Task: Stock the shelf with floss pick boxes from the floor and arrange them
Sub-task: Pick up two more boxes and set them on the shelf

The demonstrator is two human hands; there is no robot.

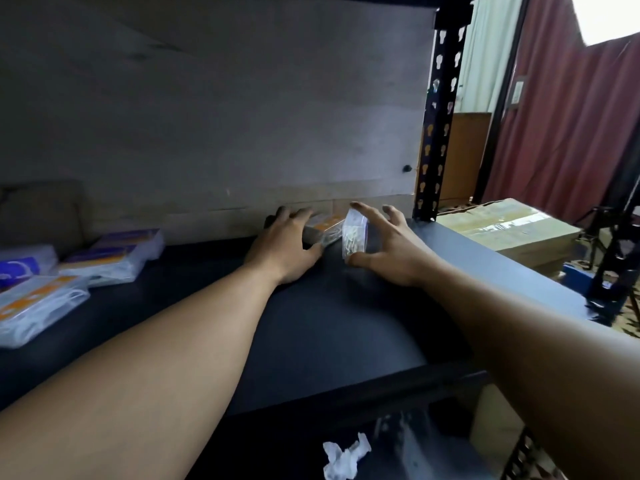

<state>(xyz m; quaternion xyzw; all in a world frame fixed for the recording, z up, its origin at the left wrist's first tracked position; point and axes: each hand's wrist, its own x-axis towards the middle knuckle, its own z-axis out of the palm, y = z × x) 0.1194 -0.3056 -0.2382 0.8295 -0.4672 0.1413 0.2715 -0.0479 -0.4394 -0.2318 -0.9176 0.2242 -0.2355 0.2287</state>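
Note:
Both arms reach deep onto the dark shelf board [346, 323]. My right hand [391, 247] pinches a clear floss pick box with a blue label [354, 233], which stands on its edge between thumb and index finger. My left hand [284, 247] lies over an orange-labelled floss pick box [323, 227] that sits flat just left of the standing one, near the back wall. Several more clear boxes with orange and blue labels lie flat at the shelf's far left [38, 303], [117, 254].
A black perforated shelf upright [440, 126] stands right of my hands. Beyond it sit stacked cardboard cartons [512, 233], a red curtain and a black stand. Crumpled white plastic [346, 459] lies on the level below. The upper shelf's underside hangs overhead.

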